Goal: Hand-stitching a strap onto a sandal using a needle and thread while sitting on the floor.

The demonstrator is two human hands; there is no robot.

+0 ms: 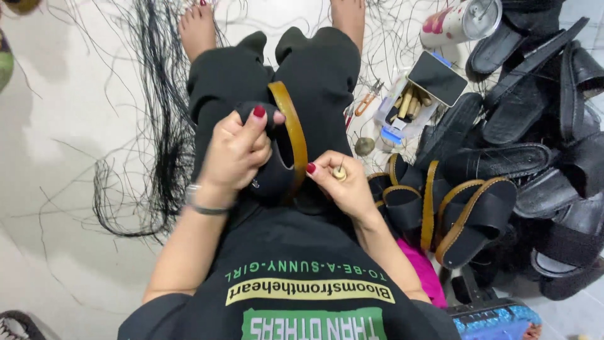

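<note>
At frame centre, a black leather sandal with a tan edge strip (286, 148) is being gripped by the closed left hand (236, 154). A small brass-headed tool (340, 172) is being pinched in the closed right hand (343, 186), apparently mid-stitch; pushing through the edge is probably called for next.

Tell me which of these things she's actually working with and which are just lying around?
In hand:
left hand gripping black sandal
right hand pinching small tool

Lying about:
sandal pile
phone
tumbler
snips
loose black thread

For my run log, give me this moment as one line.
left hand: grips black sandal | right hand: pinches small tool at tan sole edge | sandal pile at right
</note>
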